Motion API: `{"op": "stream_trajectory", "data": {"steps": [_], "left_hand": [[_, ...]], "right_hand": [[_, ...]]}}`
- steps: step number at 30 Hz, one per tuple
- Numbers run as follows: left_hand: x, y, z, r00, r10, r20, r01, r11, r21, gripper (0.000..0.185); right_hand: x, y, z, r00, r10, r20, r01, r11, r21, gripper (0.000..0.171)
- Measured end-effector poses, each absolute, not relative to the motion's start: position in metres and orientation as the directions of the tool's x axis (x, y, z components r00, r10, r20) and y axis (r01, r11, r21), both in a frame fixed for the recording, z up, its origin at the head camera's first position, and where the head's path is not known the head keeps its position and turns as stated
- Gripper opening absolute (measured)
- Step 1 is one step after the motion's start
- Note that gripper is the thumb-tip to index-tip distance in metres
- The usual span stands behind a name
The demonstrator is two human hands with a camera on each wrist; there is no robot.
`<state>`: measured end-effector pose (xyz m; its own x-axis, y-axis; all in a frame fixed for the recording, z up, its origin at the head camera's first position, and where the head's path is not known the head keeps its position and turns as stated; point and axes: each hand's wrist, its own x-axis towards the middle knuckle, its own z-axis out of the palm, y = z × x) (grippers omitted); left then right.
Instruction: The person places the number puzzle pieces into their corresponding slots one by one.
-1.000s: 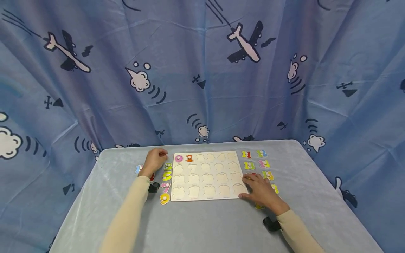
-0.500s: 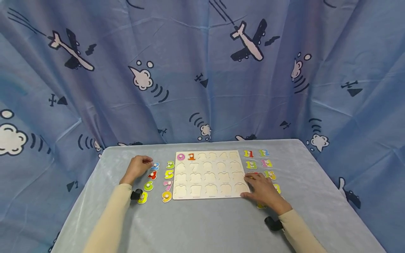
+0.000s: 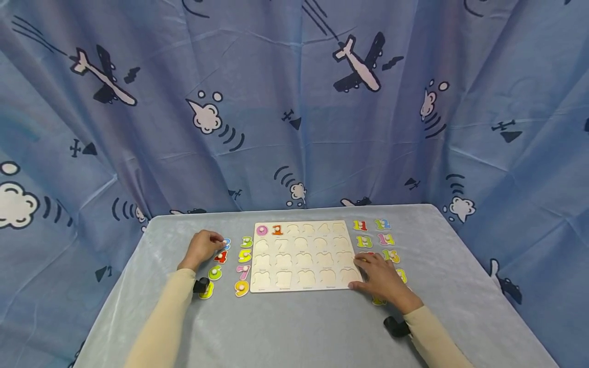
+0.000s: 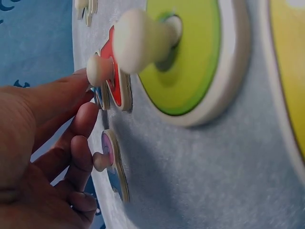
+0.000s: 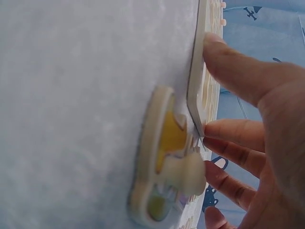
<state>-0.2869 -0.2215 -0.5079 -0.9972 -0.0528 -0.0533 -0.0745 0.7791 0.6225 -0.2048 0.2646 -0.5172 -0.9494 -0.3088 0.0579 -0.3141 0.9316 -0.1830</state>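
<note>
A wooden number puzzle board (image 3: 303,255) lies on the table, with a pink 0 (image 3: 262,230) and an orange 1 (image 3: 277,230) in its top row. My left hand (image 3: 202,246) is left of the board, its curled fingers closed on the knob of the blue 2 piece (image 3: 226,243). In the left wrist view the fingertips (image 4: 81,152) touch that knob (image 4: 101,161), next to the red 4 (image 4: 114,76) and green 6 (image 4: 190,57). My right hand (image 3: 378,278) rests with straight fingers on the board's right edge (image 5: 196,81), above a yellow piece (image 5: 167,143).
Loose number pieces lie in columns on both sides of the board: 3 (image 3: 247,242), 5 (image 3: 244,255), 7 (image 3: 242,271), 9 (image 3: 241,289) on the left, 11 (image 3: 359,225) to 15 (image 3: 392,255) on the right. A grey cloth covers the table (image 3: 299,327). A blue printed curtain (image 3: 294,102) hangs behind.
My left hand moved left from the board's top-left corner to the blue 2 piece and has stayed there. The right hand has not moved.
</note>
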Motion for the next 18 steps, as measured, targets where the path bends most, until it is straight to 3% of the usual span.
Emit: {"op": "stream_trajectory", "data": {"steps": [5, 10, 18], "left_hand": [[-0.287, -0.220, -0.507, -0.996, -0.077, -0.050, -0.092, 0.786, 0.612, 0.018], [-0.288, -0.210, -0.495, -0.998, -0.051, 0.027, -0.023, 0.779, 0.627, 0.018], [-0.300, -0.144, -0.476, -0.992, 0.043, 0.121, 0.116, 0.703, 0.702, 0.016]], "right_hand": [[-0.205, 0.266, -0.518, -0.950, -0.306, 0.059, -0.312, 0.932, -0.184, 0.076], [-0.207, 0.267, -0.519, -0.948, -0.311, 0.066, -0.318, 0.930, -0.183, 0.077], [-0.206, 0.265, -0.519, -0.950, -0.308, 0.057, -0.313, 0.931, -0.187, 0.076]]}}
